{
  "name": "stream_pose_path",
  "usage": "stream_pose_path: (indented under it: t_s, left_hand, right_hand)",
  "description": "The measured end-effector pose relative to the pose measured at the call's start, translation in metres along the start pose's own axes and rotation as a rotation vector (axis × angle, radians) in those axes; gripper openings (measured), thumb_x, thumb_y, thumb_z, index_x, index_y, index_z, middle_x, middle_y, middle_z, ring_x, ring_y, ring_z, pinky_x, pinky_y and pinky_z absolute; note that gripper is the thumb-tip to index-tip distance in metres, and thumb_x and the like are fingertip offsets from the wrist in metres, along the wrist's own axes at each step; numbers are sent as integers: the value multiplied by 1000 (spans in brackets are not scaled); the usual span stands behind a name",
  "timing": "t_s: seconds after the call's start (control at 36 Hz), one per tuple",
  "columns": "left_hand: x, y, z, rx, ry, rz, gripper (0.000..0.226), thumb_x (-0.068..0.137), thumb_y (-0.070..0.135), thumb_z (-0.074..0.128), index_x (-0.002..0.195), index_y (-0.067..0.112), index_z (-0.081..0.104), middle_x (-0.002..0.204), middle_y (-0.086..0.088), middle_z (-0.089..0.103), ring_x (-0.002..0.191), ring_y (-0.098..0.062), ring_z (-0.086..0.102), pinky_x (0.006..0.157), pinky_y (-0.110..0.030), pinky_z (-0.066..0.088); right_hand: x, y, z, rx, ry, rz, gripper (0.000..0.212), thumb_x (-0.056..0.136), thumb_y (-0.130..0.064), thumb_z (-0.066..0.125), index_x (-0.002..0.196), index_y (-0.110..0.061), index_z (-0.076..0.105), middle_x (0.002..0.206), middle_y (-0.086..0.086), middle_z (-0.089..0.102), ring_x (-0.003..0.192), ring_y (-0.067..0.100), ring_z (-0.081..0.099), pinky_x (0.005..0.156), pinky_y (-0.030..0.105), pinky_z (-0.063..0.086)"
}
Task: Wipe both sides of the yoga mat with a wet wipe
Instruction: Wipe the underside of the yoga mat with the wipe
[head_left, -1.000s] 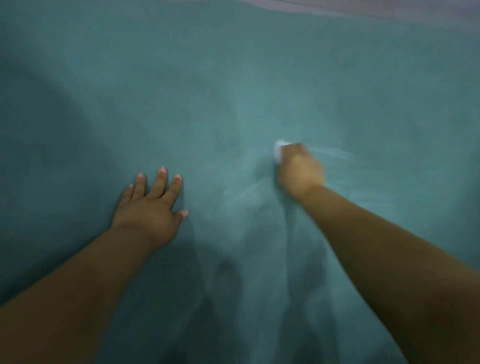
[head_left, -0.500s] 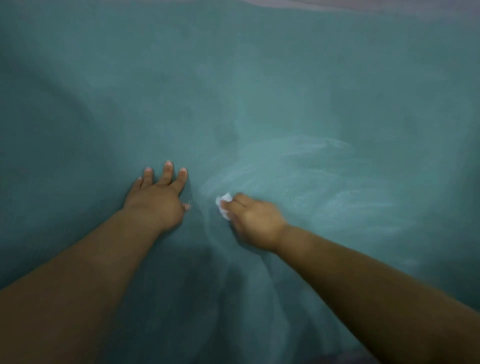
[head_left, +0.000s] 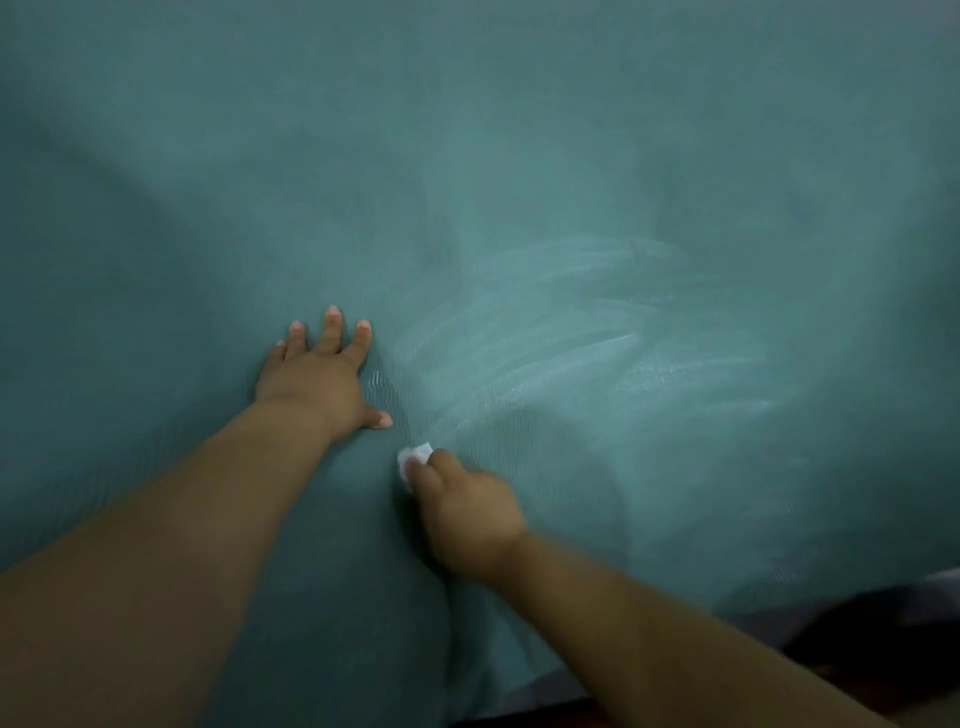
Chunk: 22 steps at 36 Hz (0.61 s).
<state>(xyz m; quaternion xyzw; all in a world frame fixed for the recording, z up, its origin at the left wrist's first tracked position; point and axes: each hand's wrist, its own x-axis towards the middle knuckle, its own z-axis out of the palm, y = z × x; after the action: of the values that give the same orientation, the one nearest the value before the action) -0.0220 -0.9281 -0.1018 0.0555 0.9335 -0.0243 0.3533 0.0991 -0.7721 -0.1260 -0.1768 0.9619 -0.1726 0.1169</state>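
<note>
Pressing wet wipe on yoga mat — right hand.

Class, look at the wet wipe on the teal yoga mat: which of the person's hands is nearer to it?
Right. The right hand holds the wet wipe in its fingers; the left hand presses flat on the yoga mat, just up-left of the wipe.

Wipe swept back toward the lower centre

The right hand has dragged the wet wipe from mid-right of the frame down-left, just below the left hand's thumb; fresh pale streaks fan across the yoga mat.
</note>
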Motion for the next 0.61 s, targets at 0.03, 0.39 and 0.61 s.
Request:
stream_pose_path:
  t_s: [0.03,0.39,0.61]
  left_hand:
    - [-2,1,1,12,3,6,105,79,65,58,150,31,-10,157,-1,-19,145,-35,-5,118,-44,5]
    - [-54,22,18,137,-90,64,91,85,62,51,152,28,0,159,-2,-10,146,-29,-2,118,-42,5]
    - [-86,23,39,180,-137,91,101,80,58,61,152,24,-2,159,0,-11,146,-26,-1,117,-40,7]
  right_hand:
    - [-3,13,-4,-1,12,-13,38,70,-27,55,104,-17,69,87,1,67,50,19,62,36,20,40]
    - [-31,85,-33,167,228,999,43,93,-7,35,136,-4,38,135,16,42,123,30,43,98,32,34]
    - [-58,4,3,96,-111,-100,49,63,-23,80,109,-16,67,95,7,67,65,23,68,44,23,47]
